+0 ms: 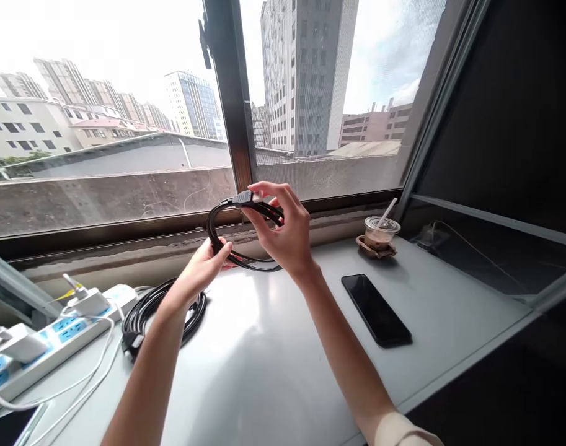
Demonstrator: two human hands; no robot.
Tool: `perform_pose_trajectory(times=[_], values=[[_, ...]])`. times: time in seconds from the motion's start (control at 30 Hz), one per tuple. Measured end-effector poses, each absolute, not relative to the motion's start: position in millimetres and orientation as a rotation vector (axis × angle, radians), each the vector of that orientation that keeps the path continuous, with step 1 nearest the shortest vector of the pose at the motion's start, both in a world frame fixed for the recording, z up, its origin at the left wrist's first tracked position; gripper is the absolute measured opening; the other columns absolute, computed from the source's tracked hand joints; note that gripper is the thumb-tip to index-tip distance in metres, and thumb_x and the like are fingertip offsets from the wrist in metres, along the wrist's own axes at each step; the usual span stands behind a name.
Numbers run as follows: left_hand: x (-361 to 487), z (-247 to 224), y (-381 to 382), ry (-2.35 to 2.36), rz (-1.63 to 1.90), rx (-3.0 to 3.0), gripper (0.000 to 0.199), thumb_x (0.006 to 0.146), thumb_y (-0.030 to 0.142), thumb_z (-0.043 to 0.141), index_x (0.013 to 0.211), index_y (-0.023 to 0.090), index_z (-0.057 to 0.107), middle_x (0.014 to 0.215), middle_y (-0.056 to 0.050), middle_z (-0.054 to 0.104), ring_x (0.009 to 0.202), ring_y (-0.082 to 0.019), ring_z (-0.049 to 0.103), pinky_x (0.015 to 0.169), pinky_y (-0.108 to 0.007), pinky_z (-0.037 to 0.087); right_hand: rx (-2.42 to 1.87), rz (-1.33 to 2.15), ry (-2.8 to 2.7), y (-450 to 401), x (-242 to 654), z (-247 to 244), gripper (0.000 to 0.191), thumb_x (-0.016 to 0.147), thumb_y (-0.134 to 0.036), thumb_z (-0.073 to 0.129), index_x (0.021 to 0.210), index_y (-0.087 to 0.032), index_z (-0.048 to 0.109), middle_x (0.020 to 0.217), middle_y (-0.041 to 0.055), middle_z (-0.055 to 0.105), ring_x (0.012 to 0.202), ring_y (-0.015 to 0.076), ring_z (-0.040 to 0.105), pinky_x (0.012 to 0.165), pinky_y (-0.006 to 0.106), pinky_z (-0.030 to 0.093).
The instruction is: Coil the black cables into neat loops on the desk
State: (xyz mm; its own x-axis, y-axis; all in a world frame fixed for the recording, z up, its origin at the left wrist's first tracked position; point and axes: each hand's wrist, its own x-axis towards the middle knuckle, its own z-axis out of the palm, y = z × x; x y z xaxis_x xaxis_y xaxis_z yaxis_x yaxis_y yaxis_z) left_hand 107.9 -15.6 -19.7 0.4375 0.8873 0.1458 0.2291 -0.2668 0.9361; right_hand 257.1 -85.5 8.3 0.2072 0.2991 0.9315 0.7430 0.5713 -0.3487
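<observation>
A black cable (212,224) with a flat plug that looks like an HDMI connector (242,197) is held up above the desk in loose loops. My left hand (206,263) is closed around the lower left of the coil, thumb on top. With thumb and fingertips, my right hand (287,232) pinches the cable at its plug's metal end, and part of the coil passes behind that hand. Below and left, a second coiled black cable (145,310) lies on the desk, partly covered by my left forearm.
A white power strip (54,353) with chargers and white cords runs along the left. On the right lie a black phone (375,310) and a lidded plastic cup (380,232) with a straw in a cardboard holder. The window (238,124) stands behind the desk (259,378).
</observation>
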Motion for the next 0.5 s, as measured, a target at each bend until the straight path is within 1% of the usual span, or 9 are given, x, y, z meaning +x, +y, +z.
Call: perform_pose_trajectory(times=[0.1,0.2,0.3,0.37,0.43,0.5], values=[[112.3,-23.1,-11.8,0.942,0.954,1.717,0.042,0.068,0.052,0.064,0.085,0.021,0.042,0.071,0.003,0.056,0.072,-0.017,0.062,0.068,-0.029,0.051,-1.007,-0.347,-1.381,-83.2,262.5,8.0,0.021,0.086,-0.029,0.06,0.105,-0.026,0.051,0.1,0.0018,0.061,0.094,0.0157,0.059,0.082,0.027,0.049],[111.5,-26.2,-6.9,0.974,1.022,1.728,0.037,0.073,0.05,0.06,0.089,0.021,0.043,0.068,0.002,0.061,0.066,-0.018,0.064,0.065,-0.029,0.051,-0.984,-0.275,-1.353,-77.4,274.0,5.3,0.021,0.084,-0.025,0.061,0.103,-0.023,0.052,0.103,0.0034,0.059,0.09,0.0138,0.058,0.075,0.024,0.05],[111.8,-29.7,-4.2,1.01,1.01,1.744,0.036,0.075,0.052,0.057,0.089,0.021,0.045,0.062,0.002,0.062,0.062,-0.019,0.065,0.062,-0.029,0.051,-0.992,-0.154,-1.348,-70.4,288.4,0.1,0.019,0.082,-0.024,0.061,0.099,-0.02,0.053,0.103,0.0041,0.059,0.093,0.0131,0.057,0.067,0.02,0.049],[114.0,-32.2,-3.7,1.036,0.97,1.739,0.039,0.074,0.056,0.057,0.086,0.02,0.047,0.057,0.002,0.061,0.057,-0.02,0.064,0.059,-0.029,0.05,-1.051,-0.064,-1.363,-65.6,298.3,-5.8,0.021,0.08,-0.027,0.062,0.098,-0.02,0.053,0.103,0.004,0.06,0.098,0.0143,0.057,0.067,0.02,0.05],[117.1,-35.4,-3.0,1.075,0.918,1.72,0.042,0.072,0.059,0.057,0.083,0.02,0.048,0.054,0.002,0.061,0.055,-0.02,0.064,0.057,-0.028,0.049,-1.148,0.059,-1.368,-59.6,308.2,-15.1,0.031,0.079,-0.03,0.062,0.107,-0.021,0.052,0.104,0.0039,0.059,0.091,0.0138,0.059,0.063,0.019,0.05],[120.2,-40.4,-1.1,1.112,0.835,1.696,0.046,0.07,0.062,0.057,0.08,0.019,0.048,0.051,0.0,0.061,0.055,-0.021,0.064,0.057,-0.028,0.049,-1.291,0.27,-1.403,-51.5,318.1,-28.4,0.042,0.081,-0.031,0.059,0.121,-0.025,0.046,0.109,0.0038,0.057,0.076,0.0105,0.061,0.053,0.018,0.049]])
